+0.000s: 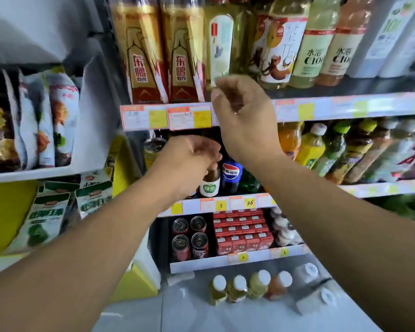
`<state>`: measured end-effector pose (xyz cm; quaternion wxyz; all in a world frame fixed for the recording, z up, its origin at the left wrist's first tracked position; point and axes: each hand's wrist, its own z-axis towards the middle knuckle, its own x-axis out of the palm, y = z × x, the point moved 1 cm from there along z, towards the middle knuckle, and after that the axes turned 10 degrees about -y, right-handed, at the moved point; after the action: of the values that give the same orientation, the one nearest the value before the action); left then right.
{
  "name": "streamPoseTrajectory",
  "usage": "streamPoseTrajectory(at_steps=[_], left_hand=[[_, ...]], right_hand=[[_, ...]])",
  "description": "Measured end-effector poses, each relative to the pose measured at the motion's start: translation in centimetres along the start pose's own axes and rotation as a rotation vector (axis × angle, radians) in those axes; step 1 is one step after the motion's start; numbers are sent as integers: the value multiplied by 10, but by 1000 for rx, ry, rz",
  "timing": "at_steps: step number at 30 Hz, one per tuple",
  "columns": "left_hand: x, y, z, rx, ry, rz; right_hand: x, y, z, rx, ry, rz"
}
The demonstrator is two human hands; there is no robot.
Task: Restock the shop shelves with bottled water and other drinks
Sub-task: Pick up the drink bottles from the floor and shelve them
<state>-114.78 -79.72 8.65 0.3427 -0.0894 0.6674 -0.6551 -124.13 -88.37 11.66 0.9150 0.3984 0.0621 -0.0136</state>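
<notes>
Evidently the shelves are filling: the left hand point(189, 159) is gripping the apple-label bottle point(210, 182) at the middle shelf's point(225, 204) front edge. The right hand point(242, 109), fingers loosely curled and holding nothing, is hovering by the upper shelf's point(345, 107) edge, while floor bottles point(249, 287) are waiting.

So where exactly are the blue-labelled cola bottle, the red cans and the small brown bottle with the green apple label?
Blue-labelled cola bottle point(232, 172): head view, on its round logo.
Red cans point(189, 237): head view, lower shelf, amid the four tops.
Small brown bottle with the green apple label point(210, 187): head view, on the label.
</notes>
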Motion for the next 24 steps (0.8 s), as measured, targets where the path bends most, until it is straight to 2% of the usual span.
streamPoseTrajectory(at_steps=[3, 7, 10, 13, 15, 18, 24], left_hand=[[29, 52, -10, -116, 218, 170], [69, 139, -29, -333, 459, 419], [98, 211, -45, -347, 559, 601], [125, 273, -62, -342, 633, 749], [143, 308, -73, -309, 614, 758], [165, 350, -88, -231, 522, 671], [179, 373, -91, -98, 358, 897]], right_hand=[[-20, -52, -67, 105, 91, -51], [-36, -130, -155, 341, 383, -225], [-37, -187, -217, 508, 608, -346], [-35, -234, -273, 687, 671, -379], [-35, -255, -300, 792, 690, -406], [-35, -273, -325, 801, 715, -447], [-34, -283, -346, 903, 678, -368]])
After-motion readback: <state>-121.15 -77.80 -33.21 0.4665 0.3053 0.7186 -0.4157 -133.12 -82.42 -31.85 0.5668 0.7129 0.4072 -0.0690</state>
